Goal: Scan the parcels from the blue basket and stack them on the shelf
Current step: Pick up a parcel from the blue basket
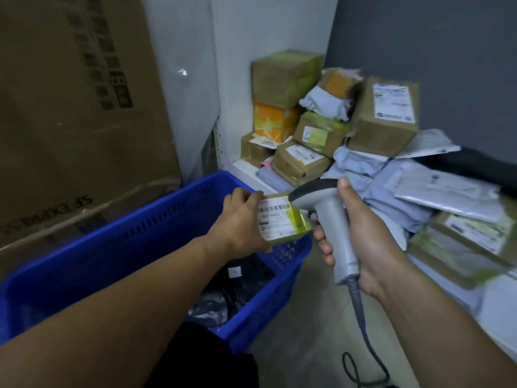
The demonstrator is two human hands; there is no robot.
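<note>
My left hand (240, 222) grips a small yellow-taped parcel (282, 221) with its white barcode label facing up, held above the far right corner of the blue basket (134, 236). My right hand (361, 236) grips the handle of a grey barcode scanner (324, 214), whose head sits right beside the parcel's label. A coiled cable (361, 326) hangs from the scanner. Dark bagged parcels (237, 284) lie in the basket. The white shelf (246, 169) behind holds a pile of stacked parcels (313, 135).
A large cardboard box (78, 113) stands at the left behind the basket. Grey mailer bags (436, 189) and taped boxes (470, 242) spread along the shelf to the right. A dark panel (433, 51) rises behind them. Bare floor (316, 317) lies between basket and shelf.
</note>
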